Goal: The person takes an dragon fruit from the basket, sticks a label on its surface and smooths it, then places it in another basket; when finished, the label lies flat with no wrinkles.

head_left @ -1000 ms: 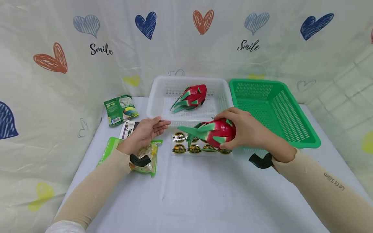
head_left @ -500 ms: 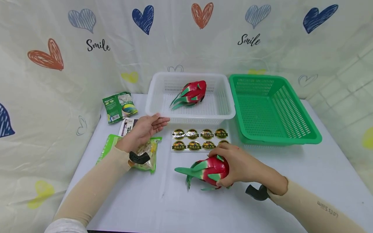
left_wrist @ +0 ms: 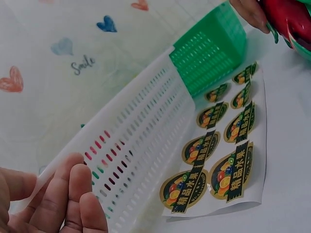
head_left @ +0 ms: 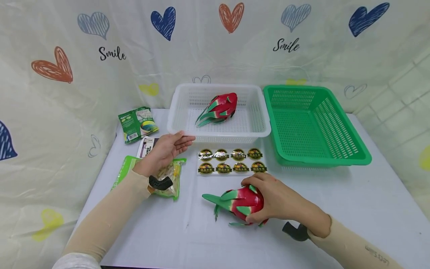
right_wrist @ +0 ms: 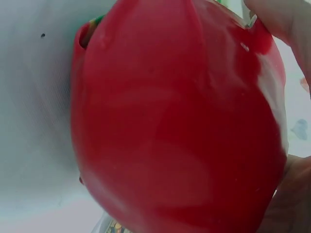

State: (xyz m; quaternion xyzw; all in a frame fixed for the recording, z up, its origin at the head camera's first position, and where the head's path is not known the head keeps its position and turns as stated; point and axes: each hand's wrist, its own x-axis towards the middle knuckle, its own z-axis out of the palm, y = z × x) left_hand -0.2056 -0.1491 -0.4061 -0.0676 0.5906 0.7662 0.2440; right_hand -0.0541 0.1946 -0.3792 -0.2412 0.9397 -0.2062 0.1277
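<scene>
My right hand [head_left: 277,198] grips a red dragon fruit [head_left: 246,203] with green leaf tips, thumb on the near side and fingers over the far side. The fruit lies low over the table in front of a sheet of round stickers [head_left: 231,161], its leaves pointing left. In the right wrist view the smooth red fruit [right_wrist: 180,121] fills most of the picture. My left hand [head_left: 168,149] has relaxed fingers at the front left corner of a white basket [head_left: 231,135]. Inside that basket lies a second dragon fruit [head_left: 221,108].
To the right of the white basket stands a green basket [head_left: 322,162]. A green packet [head_left: 137,125] lies at the back left, with a white and dark card [head_left: 146,147] partly under my left hand. Below my left wrist is a green-edged clear bag [head_left: 173,179].
My right hand has brought the dragon fruit from over the sticker sheet down toward the near side of the table, uncovering the stickers. My left hand has stayed at the basket corner.
</scene>
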